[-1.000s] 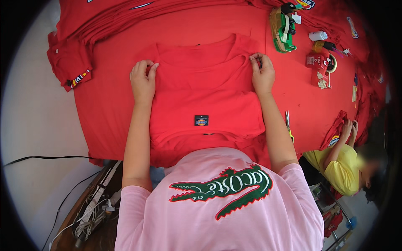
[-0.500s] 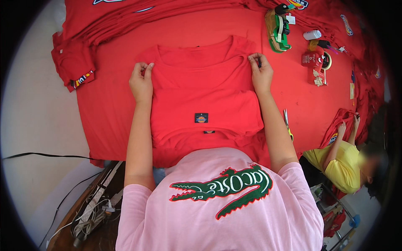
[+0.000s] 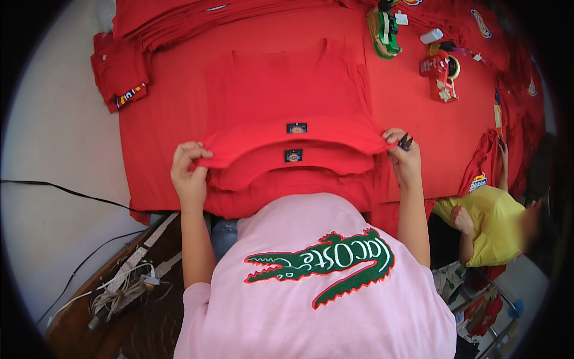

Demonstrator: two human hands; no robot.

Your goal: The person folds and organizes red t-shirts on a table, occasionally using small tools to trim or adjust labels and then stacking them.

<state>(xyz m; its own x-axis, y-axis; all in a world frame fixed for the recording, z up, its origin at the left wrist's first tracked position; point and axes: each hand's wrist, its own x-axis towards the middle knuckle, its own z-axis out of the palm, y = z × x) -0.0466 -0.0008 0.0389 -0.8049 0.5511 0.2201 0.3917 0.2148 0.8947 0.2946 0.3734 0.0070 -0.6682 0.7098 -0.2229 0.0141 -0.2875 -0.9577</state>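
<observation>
A red T-shirt (image 3: pixel 287 90) lies spread before me, the neckline edge with a dark woven label toward my body. My left hand (image 3: pixel 190 173) pinches the left end of that neckline. The right end is pinched in my right hand (image 3: pixel 405 157), which also keeps small dark thread snips (image 3: pixel 405 142) against its fingers, blades pointing up. Stretched between both hands, the collar bows slightly. Just below it shows the neckline of another red shirt (image 3: pixel 269 164), with a similar dark label (image 3: pixel 293 156).
A green tape dispenser (image 3: pixel 384 36), a white cylinder (image 3: pixel 431 36) and a red holder with a tape roll (image 3: pixel 442 75) stand at the far right. Folded red garments (image 3: pixel 119 72) lie far left. A person in yellow (image 3: pixel 493 224) works at right; cables (image 3: pixel 122 293) hang lower left.
Both hands have come toward my body and spread apart, bringing the shirt's neckline edge from the far side to the near side. The shirt's body now lies flat beyond it.
</observation>
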